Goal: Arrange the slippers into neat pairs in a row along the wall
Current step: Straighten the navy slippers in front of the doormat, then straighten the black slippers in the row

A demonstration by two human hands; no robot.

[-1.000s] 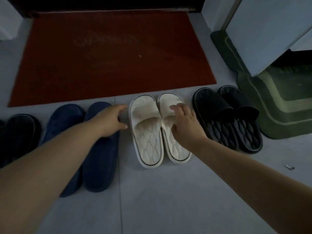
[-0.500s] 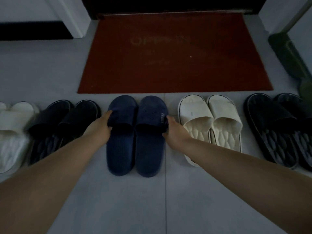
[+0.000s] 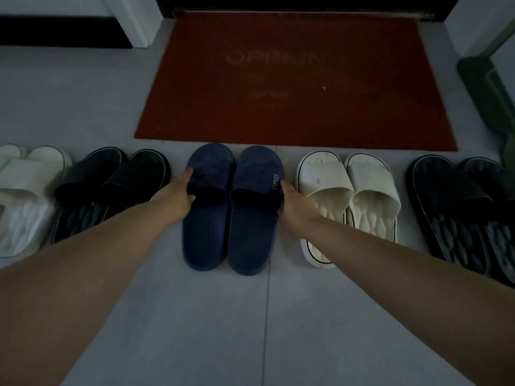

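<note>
Underfoot, grey tiled floor [image 3: 195, 330], red doormat [image 3: 292, 87] beyond slippers [image 3: 232, 207].

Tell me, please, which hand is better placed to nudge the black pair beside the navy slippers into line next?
Probably the left hand. It rests on the outer edge of the left navy slipper, right next to that black pair. The right hand is on the far side, by the cream pair.

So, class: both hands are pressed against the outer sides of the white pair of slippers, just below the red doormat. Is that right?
Not quite. The head view shows the left hand and right hand on the dark blue rubber slippers; the white foam slippers sit untouched beside them. The red doormat part holds.
</note>
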